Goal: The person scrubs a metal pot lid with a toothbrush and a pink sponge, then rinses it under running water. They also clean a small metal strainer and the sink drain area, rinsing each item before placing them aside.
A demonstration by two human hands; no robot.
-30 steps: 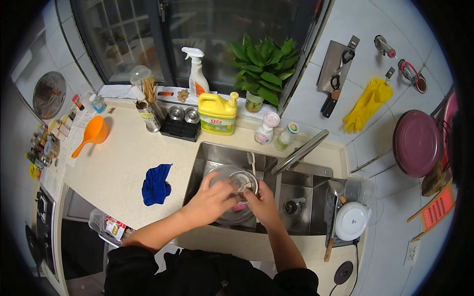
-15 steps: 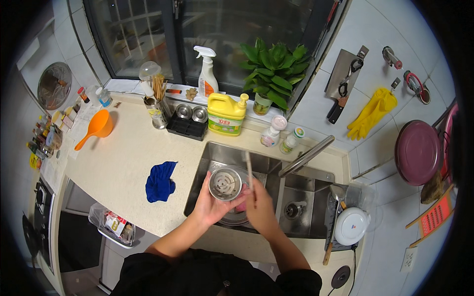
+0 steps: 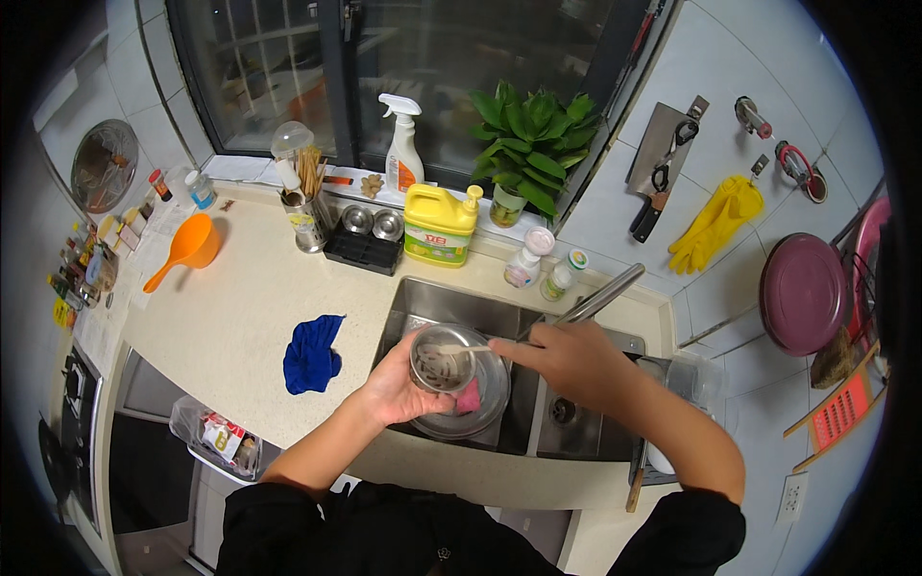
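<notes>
Over the left sink basin, my left hand grips a small round metal cup with holes in its bottom, its mouth tipped up toward me. From the right, my right hand pinches a thin pale stick-like tool whose tip reaches into the cup; its exact kind is unclear. Beneath the cup, a shiny round bowl sits in the sink. A pink sponge or cloth shows inside that bowl.
A faucet slants over the sink divider. Along the back stand a yellow detergent jug, a spray bottle and a potted plant. A blue cloth lies on the left counter beside an orange ladle. A cleaver hangs at right.
My right hand has moved right and turned, so the stick-like tool now points left into the cup instead of upright. My left hand still holds the cup in nearly the same place.
</notes>
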